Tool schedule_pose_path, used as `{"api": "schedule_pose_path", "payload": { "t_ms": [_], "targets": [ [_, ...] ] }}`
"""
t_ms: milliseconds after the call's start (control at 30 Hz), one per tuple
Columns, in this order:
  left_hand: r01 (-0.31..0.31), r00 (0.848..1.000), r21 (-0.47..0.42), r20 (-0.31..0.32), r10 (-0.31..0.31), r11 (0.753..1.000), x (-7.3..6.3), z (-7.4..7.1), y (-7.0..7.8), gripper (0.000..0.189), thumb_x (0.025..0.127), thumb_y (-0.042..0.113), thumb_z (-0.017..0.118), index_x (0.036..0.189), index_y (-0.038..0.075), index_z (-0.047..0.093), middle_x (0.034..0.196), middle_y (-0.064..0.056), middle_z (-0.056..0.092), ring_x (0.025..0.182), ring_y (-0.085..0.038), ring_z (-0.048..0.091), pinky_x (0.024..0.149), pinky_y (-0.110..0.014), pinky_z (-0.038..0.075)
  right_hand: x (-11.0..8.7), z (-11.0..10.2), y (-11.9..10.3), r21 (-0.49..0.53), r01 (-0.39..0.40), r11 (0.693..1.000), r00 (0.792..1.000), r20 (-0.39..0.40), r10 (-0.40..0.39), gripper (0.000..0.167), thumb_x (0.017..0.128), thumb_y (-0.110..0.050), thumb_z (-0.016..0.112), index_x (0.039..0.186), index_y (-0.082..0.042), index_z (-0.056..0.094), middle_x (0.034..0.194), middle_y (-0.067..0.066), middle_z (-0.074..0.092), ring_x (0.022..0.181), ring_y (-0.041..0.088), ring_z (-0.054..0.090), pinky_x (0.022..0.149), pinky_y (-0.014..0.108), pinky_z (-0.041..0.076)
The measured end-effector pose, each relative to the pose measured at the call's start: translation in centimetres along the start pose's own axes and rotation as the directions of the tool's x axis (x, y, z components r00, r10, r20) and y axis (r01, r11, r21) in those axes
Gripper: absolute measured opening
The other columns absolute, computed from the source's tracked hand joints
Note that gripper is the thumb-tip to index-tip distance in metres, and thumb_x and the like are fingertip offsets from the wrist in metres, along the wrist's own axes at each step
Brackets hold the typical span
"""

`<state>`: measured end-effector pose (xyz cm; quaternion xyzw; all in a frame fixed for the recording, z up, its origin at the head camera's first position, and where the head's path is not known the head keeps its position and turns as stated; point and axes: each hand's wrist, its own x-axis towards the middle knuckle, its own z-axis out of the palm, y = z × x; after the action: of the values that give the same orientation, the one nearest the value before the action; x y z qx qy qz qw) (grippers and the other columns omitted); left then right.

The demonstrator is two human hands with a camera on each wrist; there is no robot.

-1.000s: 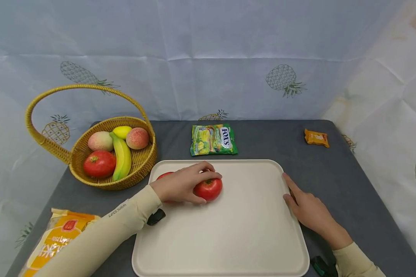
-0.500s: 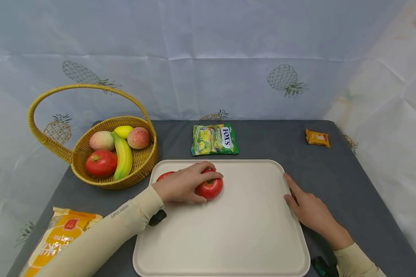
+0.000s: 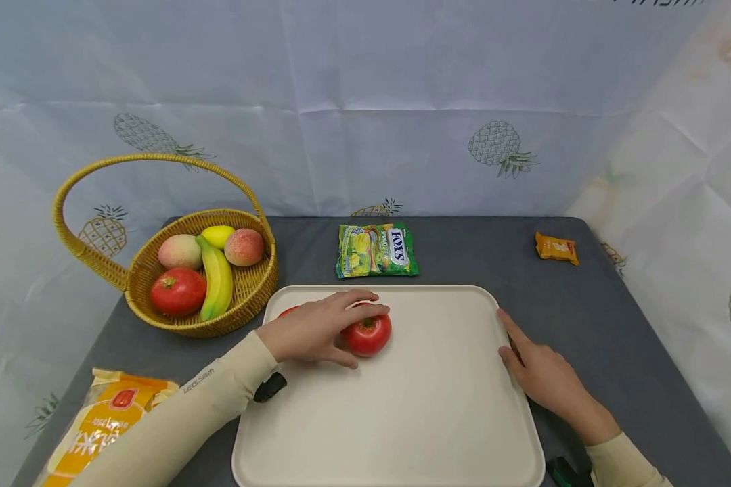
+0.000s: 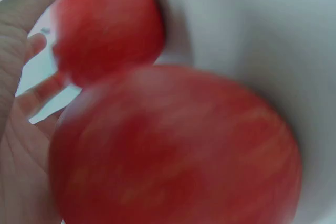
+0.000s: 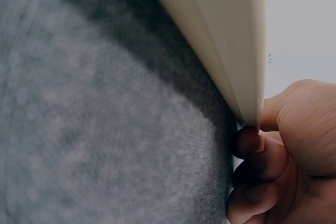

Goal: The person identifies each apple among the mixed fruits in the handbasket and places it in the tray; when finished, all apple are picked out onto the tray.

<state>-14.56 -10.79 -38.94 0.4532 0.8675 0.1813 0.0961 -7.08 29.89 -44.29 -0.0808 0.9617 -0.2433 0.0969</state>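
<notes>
Arching over the first tomato (image 3: 370,340), the left hand (image 3: 323,328) has its fingers spread, and the thumb seems to stand a little apart from the fruit. I cannot tell whether any fingertip touches its skin. This tomato sits upright on the tray (image 3: 402,419), directly under the left fingers. The second tomato (image 4: 176,150) is also on it, behind these fingers and below the wrist; whether the two fruits touch is not clear. The right hand (image 3: 545,375) pinches the tray edge, with thumb above the rim and other fingers curled at its outer side.

About progress, I judge that both tomatoes are already in place on the tray, and the loose left fingers suggest that only freeing the hand is left for this step. The banana (image 3: 218,281) and other fruits lie in the basket (image 3: 263,297), to the left of the left fingers and farther away; the green candy bag (image 3: 374,250) lies straight beyond them. If these belong to the work, the pictures do not show.
</notes>
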Motion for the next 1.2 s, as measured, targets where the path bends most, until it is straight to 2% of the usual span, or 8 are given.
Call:
{"api": "schedule_pose_path", "payload": {
  "t_ms": [167, 300, 500, 667, 867, 1000, 1100, 1200],
  "targets": [
    [0.017, 0.996, -0.033, -0.087, -0.02, 0.999, -2.0, -1.8, -0.9, 0.082, 0.087, 0.047, 0.079, 0.155, 0.028, 0.039, 0.157, -0.002, 0.037, 0.139, -0.023, 0.041, 0.101, -0.042, 0.05, 0.0, 0.0, 0.0, 0.002, -0.004, 1.0, 1.0, 0.003, 0.004, 0.072, 0.106, -0.029, 0.056, 0.164, -0.016, 0.014, 0.062, -0.002, 0.044, 0.044, 0.013, 0.046, 0.042, 0.033, 0.036],
    [0.066, 0.98, -0.061, -0.186, -0.076, 0.996, -4.3, -3.6, -2.1, 0.076, 0.091, 0.042, 0.077, 0.156, 0.025, 0.04, 0.158, -0.002, 0.035, 0.142, -0.023, 0.037, 0.106, -0.046, 0.046, 0.0, -0.1, 0.0, 0.0, -0.004, 1.0, 1.0, 0.004, 0.004, 0.072, 0.106, -0.028, 0.056, 0.164, -0.016, 0.015, 0.062, -0.002, 0.044, 0.044, 0.013, 0.046, 0.042, 0.033, 0.036],
    [0.158, 0.93, -0.014, -0.334, -0.153, 0.987, -8.0, -5.5, -4.3, 0.078, 0.088, 0.033, 0.081, 0.154, 0.021, 0.042, 0.158, -0.003, 0.034, 0.143, -0.025, 0.035, 0.106, -0.052, 0.044, 0.0, 0.0, 0.0, -0.003, -0.001, 1.0, 1.0, -0.001, 0.001, 0.072, 0.106, -0.027, 0.056, 0.164, -0.016, 0.015, 0.063, -0.002, 0.044, 0.043, 0.013, 0.045, 0.041, 0.032, 0.035],
    [0.236, 0.883, 0.024, -0.424, -0.204, 0.971, -11.5, -6.3, -6.5, 0.076, 0.085, 0.023, 0.084, 0.151, 0.014, 0.047, 0.156, -0.009, 0.038, 0.142, -0.034, 0.035, 0.108, -0.06, 0.037, 0.1, 0.0, -0.1, -0.002, -0.003, 1.0, 1.0, -0.004, 0.003, 0.072, 0.106, -0.028, 0.056, 0.164, -0.016, 0.015, 0.062, -0.002, 0.044, 0.043, 0.013, 0.045, 0.04, 0.032, 0.036],
    [0.394, 0.821, 0.007, -0.453, -0.348, 0.919, -15.8, -6.5, -8.7, 0.076, 0.087, 0.024, 0.083, 0.152, 0.012, 0.046, 0.155, -0.018, 0.037, 0.138, -0.047, 0.034, 0.105, -0.069, 0.032, 0.2, 0.0, -0.2, 0.0, 0.014, 1.0, 1.0, -0.01, -0.014, 0.071, 0.107, -0.03, 0.055, 0.164, -0.016, 0.016, 0.061, -0.003, 0.043, 0.042, 0.012, 0.044, 0.04, 0.032, 0.035],
    [0.463, 0.781, -0.009, -0.469, -0.412, 0.886, -17.9, -6.3, -9.8, 0.071, 0.089, 0.026, 0.08, 0.15, 0.011, 0.046, 0.156, -0.021, 0.035, 0.136, -0.052, 0.032, 0.095, -0.075, 0.036, 0.2, 0.0, -0.2, -0.009, 0.022, 1.0, 1.0, -0.022, -0.022, 0.07, 0.106, -0.028, 0.055, 0.164, -0.014, 0.017, 0.061, -0.003, 0.042, 0.041, 0.012, 0.043, 0.04, 0.031, 0.034],
    [0.489, 0.766, -0.013, -0.471, -0.437, 0.872, -18.8, -6.1, -10.5, 0.071, 0.09, 0.025, 0.079, 0.15, 0.008, 0.045, 0.155, -0.024, 0.033, 0.134, -0.055, 0.031, 0.089, -0.076, 0.038, 0.2, -0.1, -0.2, -0.004, 0.008, 1.0, 1.0, -0.016, -0.008, 0.07, 0.106, -0.027, 0.055, 0.164, -0.015, 0.017, 0.061, -0.002, 0.043, 0.042, 0.013, 0.044, 0.04, 0.032, 0.035],
    [0.511, 0.761, -0.021, -0.453, -0.464, 0.859, -19.2, -5.9, -11.2, 0.073, 0.092, 0.027, 0.077, 0.152, 0.005, 0.041, 0.154, -0.027, 0.031, 0.133, -0.057, 0.03, 0.089, -0.077, 0.037, 0.1, -0.1, -0.3, 0.003, -0.008, 1.0, 1.0, -0.006, 0.008, 0.071, 0.106, -0.028, 0.055, 0.164, -0.016, 0.016, 0.061, -0.002, 0.045, 0.044, 0.013, 0.046, 0.041, 0.033, 0.036]
  ]
}}
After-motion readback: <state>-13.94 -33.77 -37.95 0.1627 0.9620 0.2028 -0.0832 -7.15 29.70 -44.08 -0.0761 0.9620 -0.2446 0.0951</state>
